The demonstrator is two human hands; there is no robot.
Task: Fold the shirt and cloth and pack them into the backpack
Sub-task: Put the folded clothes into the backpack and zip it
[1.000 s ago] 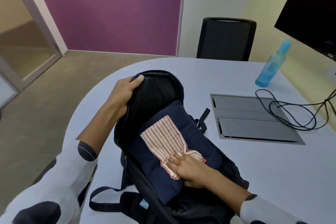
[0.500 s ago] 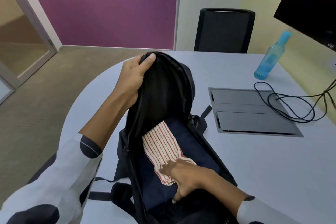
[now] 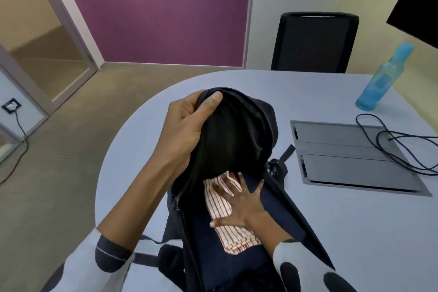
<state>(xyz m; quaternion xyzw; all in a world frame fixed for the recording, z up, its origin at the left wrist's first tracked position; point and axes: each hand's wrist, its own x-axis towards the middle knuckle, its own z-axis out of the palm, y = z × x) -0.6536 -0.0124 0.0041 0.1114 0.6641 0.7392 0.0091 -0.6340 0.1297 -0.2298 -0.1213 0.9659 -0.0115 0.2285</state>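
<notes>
The left hand (image 3: 187, 123) grips the top flap of the black fabric backpack (image 3: 239, 140), fingers curled round its rim, lifting it open on the pale grey tabletop (image 3: 343, 232). Inside, the right hand (image 3: 239, 204) presses flat, fingers spread, on the folded red-and-white striped cloth (image 3: 220, 206), which lies on the folded navy shirt (image 3: 267, 201). A translucent blue plastic bottle (image 3: 384, 78) stands at two o'clock.

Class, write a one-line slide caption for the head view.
Left hand holds backpack open; right hand presses striped cloth inside.

We lose the cloth's (image 3: 219, 199) far end under the backpack's (image 3: 239, 130) flap; the backpack's bottom is cut off.
</notes>
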